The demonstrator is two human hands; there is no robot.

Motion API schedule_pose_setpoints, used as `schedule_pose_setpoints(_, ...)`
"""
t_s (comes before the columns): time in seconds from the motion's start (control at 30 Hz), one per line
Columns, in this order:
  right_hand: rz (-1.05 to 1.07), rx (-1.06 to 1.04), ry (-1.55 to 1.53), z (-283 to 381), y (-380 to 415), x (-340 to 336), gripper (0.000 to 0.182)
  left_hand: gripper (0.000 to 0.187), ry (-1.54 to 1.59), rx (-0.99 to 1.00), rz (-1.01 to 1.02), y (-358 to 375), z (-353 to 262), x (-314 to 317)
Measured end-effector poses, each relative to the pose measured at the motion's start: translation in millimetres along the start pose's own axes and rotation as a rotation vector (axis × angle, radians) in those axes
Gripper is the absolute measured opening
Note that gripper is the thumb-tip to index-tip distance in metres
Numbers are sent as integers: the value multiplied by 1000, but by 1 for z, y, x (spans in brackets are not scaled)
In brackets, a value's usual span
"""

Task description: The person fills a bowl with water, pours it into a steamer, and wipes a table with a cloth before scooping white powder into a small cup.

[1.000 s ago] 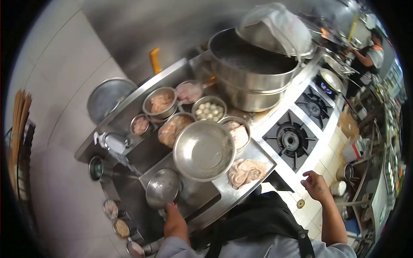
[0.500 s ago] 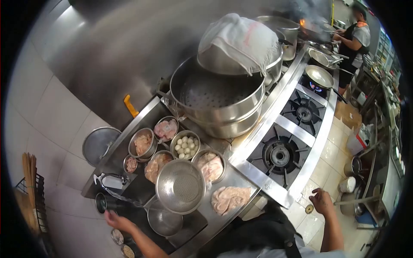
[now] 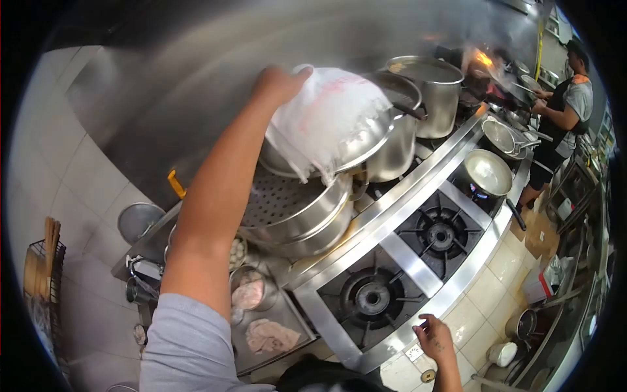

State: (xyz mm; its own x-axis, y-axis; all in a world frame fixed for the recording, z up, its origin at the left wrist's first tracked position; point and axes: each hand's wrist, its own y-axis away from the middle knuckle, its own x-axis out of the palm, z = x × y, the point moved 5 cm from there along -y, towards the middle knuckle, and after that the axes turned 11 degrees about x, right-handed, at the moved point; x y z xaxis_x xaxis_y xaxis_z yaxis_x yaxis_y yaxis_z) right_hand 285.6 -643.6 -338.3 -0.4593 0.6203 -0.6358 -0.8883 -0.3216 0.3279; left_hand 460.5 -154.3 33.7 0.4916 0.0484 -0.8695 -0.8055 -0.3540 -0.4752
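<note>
My left hand (image 3: 279, 86) reaches far forward and is closed on the edge of a white cloth (image 3: 330, 108) with faint red marks. The cloth is draped over a domed metal lid (image 3: 369, 140), which lies tilted partly across a large steamer pot (image 3: 297, 238). Below the lid, the pot's perforated steamer tray (image 3: 271, 199) shows. My right hand (image 3: 436, 338) hangs near the stove's front edge, fingers loosely bent and apart, holding nothing. My left forearm hides most of the bowls on the counter.
Two stove burners (image 3: 372, 298) lie right of the pot. A frying pan (image 3: 488, 173) sits over a blue flame. A tall stockpot (image 3: 434, 98) stands behind. A person (image 3: 568, 108) cooks near flames at right. Raw meat (image 3: 271, 336) lies on the metal counter (image 3: 287, 304).
My left hand has moved from the counter's left side up to the cloth and taken hold of it. The view has shifted; my right hand stays low and empty.
</note>
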Motion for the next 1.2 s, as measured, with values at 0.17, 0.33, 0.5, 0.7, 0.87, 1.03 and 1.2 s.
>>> schedule_pose_setpoints(0.17,12,78,-130,-58,-25,-15,32,74,-69,-69,7,-53,-20,42)
schedule_pose_setpoints(0.33,-41,1,-228,-35,-71,-26,31,67,-72,-195,40,-64,0,51)
schedule_pose_setpoints(0.5,-80,-398,-335,90,-139,-53,24,64,15,-240,-119,-49,22,-8)
schedule_pose_setpoints(0.7,-173,-670,-447,278,-256,-66,44,54,393,-306,-215,-24,46,-94)
schedule_pose_setpoints(0.87,-117,-470,-336,323,-265,-64,37,64,475,-321,-130,-9,94,-130)
schedule_pose_setpoints(1.03,-162,-614,-429,356,-244,-75,33,66,397,-313,-126,18,106,-156)
schedule_pose_setpoints(1.2,-165,-640,-309,390,-230,-84,32,61,396,-354,-196,36,121,-170)
